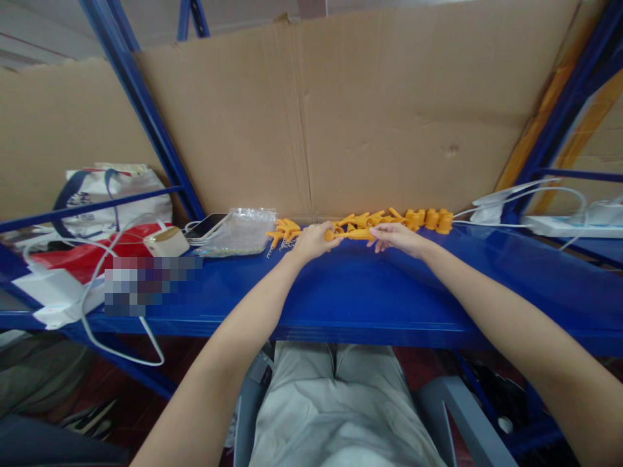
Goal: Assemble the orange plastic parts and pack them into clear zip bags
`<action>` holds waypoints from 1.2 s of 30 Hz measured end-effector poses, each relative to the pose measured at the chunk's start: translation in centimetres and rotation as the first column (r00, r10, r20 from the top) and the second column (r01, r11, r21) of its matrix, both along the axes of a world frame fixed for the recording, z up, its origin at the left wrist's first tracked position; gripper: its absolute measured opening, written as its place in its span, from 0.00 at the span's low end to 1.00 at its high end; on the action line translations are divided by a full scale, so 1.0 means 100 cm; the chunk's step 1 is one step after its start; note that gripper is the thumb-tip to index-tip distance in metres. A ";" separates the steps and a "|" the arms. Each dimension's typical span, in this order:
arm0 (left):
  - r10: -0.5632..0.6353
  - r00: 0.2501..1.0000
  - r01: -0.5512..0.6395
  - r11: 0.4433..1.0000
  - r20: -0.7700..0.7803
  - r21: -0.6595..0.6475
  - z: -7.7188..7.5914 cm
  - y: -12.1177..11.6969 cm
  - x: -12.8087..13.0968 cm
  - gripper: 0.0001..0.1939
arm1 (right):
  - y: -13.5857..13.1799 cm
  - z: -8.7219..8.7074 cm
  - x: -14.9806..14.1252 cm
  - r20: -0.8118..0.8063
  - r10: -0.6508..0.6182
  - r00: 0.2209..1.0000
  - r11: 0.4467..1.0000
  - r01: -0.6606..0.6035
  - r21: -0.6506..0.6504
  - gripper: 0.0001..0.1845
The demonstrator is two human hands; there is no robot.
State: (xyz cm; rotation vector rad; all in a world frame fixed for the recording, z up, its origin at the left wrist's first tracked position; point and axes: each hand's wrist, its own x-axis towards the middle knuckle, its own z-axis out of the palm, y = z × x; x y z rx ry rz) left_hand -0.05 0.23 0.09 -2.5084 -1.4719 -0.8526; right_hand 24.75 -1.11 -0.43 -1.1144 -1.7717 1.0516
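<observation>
Left hand point(315, 241) and right hand point(395, 239) hold yellow parts point(359, 234) between them.

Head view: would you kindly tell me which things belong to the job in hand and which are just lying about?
Seemingly in the job:
held orange piece
orange parts with metal spirals
row of orange pieces

Seemingly just lying about:
phone
clear plastic bag
white bag
</observation>
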 end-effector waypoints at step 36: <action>0.165 0.979 -0.172 0.984 -0.120 -0.053 0.000 0.010 -0.012 0.21 | 0.022 0.009 -0.008 -0.382 -0.249 0.890 0.932 0.327 0.154 0.22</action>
